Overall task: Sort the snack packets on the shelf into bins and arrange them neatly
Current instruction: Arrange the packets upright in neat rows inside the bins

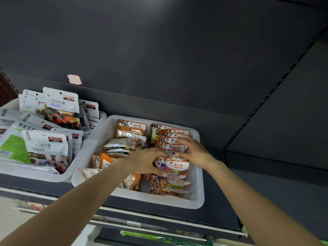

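Observation:
A white bin (pixel 199 192) on the dark shelf holds orange-labelled candy packets in two rows. In the right row the sugar packets (pixel 174 137) stand overlapped one behind another. My left hand (pixel 145 161) grips the left side of one sugar packet (pixel 177 166) in the middle of that row. My right hand (pixel 192 150) curls over the tops of the packets just behind it. The left row holds stone candy packets (pixel 132 127), some lying loose and tilted (pixel 122 143).
A second white bin (pixel 58 176) to the left is full of white pouches with dark sweets (pixel 60 110). The shelf (pixel 221 215) continues bare to the right of the bins. A dark back panel rises behind. Lower shelves with goods (pixel 159 239) show below.

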